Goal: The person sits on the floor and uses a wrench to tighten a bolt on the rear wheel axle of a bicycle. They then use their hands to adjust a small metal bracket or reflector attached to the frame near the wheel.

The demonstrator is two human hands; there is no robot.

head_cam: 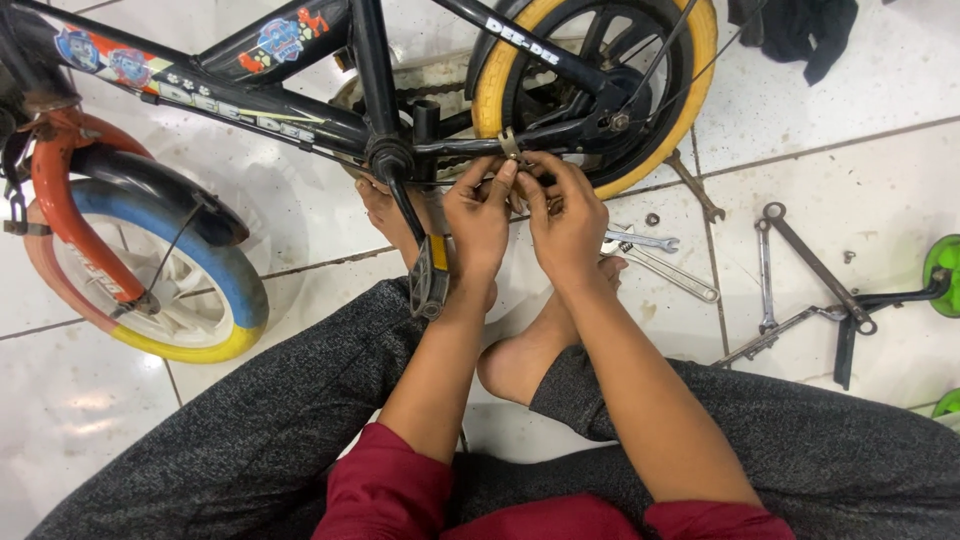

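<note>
The person sat on a white tiled floor (850,90) with a small black children's bicycle (300,95) lying across the front of the legs. Both hands worked at the lower rear frame tube, just beside the rear wheel (700,70) with its yellow tyre.

The left hand (478,215) was raised to the tube, thumb and forefinger pinched narrowly on a small metal clamp (510,145) seated on the tube. The right hand (565,215) lay touching the left, fingers curled closed around a small part at the same spot; what it gripped was hidden by the fingers and could not be told.

The black pedal (430,275) with a yellow reflector hung on its crank just left of the left wrist. The front wheel (150,290), with a blue, yellow and pink tyre under an orange fork, rested at the left of the view.

On the floor right of the hands lay two silver spanners (650,255), crossed and near the right hand. Further right lay more spanners (765,270) and a black bracket arm (850,320) leading to a green stabiliser wheel (945,275) at the edge. A dark cloth (800,30) lay at the top right, well apart from the hands
</note>
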